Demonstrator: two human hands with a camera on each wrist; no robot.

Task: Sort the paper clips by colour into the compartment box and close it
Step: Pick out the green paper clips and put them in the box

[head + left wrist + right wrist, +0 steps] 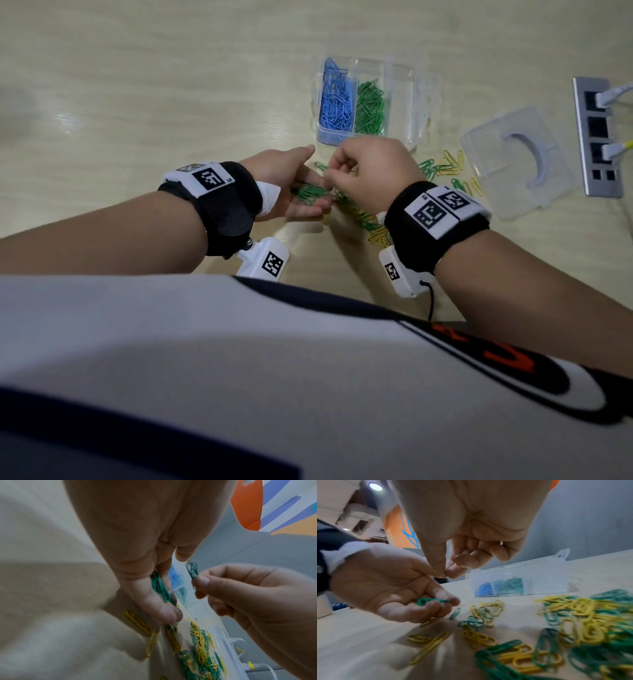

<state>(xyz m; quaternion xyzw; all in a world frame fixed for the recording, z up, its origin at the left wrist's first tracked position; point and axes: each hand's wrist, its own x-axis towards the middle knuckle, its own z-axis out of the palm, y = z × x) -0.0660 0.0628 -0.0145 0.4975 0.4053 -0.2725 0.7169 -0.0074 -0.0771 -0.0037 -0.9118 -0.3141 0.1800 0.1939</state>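
My left hand (310, 192) lies palm up just above the table, fingers curled around a small bunch of green paper clips (308, 192) (430, 600) (160, 588). Right beside it, my right hand (328, 174) pinches a single green clip (192, 570) between thumb and forefinger, over the left fingertips. The clear compartment box (400, 102) stands open beyond both hands, with blue clips (334, 99) in its left compartment and green clips (370, 106) in the one beside it. Loose green and yellow clips (363, 219) (573, 622) are strewn under and right of my right hand.
A clear plastic lid (517, 161) lies flat to the right of the box. Farther right, a grey power strip (597, 137) with white plugs is set in the table. More yellow and green clips (445, 166) lie between box and lid.
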